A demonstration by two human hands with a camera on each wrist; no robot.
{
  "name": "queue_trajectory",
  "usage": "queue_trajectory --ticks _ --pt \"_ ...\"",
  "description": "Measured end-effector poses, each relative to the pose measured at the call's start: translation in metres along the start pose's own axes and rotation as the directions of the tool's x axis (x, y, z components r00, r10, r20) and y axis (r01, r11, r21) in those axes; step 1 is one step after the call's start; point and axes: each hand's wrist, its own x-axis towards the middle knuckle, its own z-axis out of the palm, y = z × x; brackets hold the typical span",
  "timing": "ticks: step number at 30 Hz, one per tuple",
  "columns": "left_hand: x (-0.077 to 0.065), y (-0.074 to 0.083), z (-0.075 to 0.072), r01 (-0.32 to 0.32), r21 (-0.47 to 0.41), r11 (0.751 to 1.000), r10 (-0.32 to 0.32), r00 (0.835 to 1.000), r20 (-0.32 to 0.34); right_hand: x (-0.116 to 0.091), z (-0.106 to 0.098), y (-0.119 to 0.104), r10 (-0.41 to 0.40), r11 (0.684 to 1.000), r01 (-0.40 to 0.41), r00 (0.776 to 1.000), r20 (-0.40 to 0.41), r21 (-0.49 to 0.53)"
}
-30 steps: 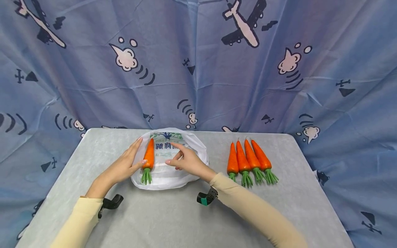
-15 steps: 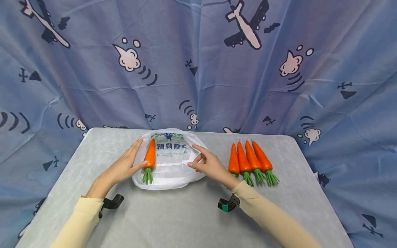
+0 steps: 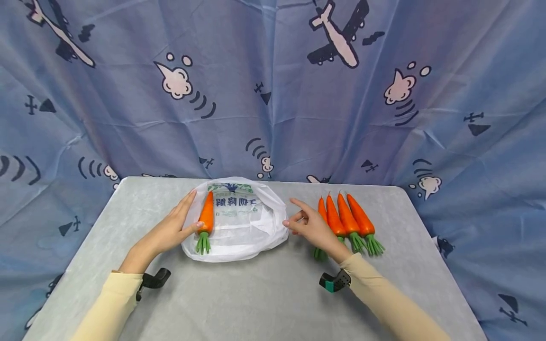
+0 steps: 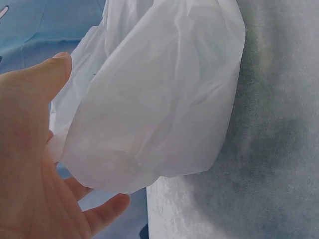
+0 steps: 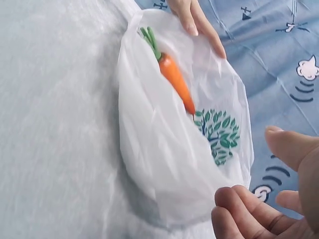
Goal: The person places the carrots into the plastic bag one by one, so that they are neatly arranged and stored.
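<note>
A white plastic bag [image 3: 239, 237] lies with its mouth spread on the table, green and blue print showing inside. One carrot [image 3: 206, 213] with green stalks is in the bag, at its left side. My left hand [image 3: 170, 225] rests at the bag's left rim, fingers long and straight along the outside, thumb tip over the carrot in the head view. In the left wrist view the bag's side covers part of its fingers. My right hand [image 3: 311, 225] hovers between the bag and several carrots [image 3: 347, 218] lying side by side, fingers loosely bent and holding nothing, partly covering the nearest carrot.
The grey table [image 3: 239, 303] ends at a back edge just behind the bag. A blue curtain [image 3: 273, 118] with airplane prints hangs behind and around the table. Black wrist cameras sit on both wrists.
My right hand has moved right, from over the bag's mouth past its right rim to beside the row of carrots. The left hand, the bag and the carrot in it stay almost in place.
</note>
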Motion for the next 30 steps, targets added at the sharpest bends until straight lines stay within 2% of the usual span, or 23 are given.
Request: queue_trajectory --ticks 6,13,19,27,30 --pt "0.001 -0.002 0.000 -0.003 0.003 1.000 0.003 1.000 -0.002 -0.004 -0.010 0.011 0.048 0.999 -0.049 0.998 -0.035 -0.013" --pt "0.000 -0.004 0.001 0.007 -0.003 1.000 -0.007 1.000 -0.005 -0.006 -0.025 0.019 0.049 0.999 -0.049 0.998 -0.050 -0.006" --pt "0.001 -0.005 0.002 0.009 0.000 1.000 -0.009 1.000 -0.005 -0.009 -0.037 0.024 0.087 0.996 -0.089 0.993 -0.078 -0.017" --pt "0.001 -0.007 0.003 0.006 -0.001 1.000 -0.006 1.000 -0.009 -0.012 -0.049 0.033 0.121 0.992 -0.117 0.989 -0.083 0.043" --pt "0.001 -0.007 0.002 0.009 -0.003 1.000 -0.009 1.000 -0.008 -0.013 -0.053 0.036 0.139 0.990 -0.136 0.986 -0.094 0.038"
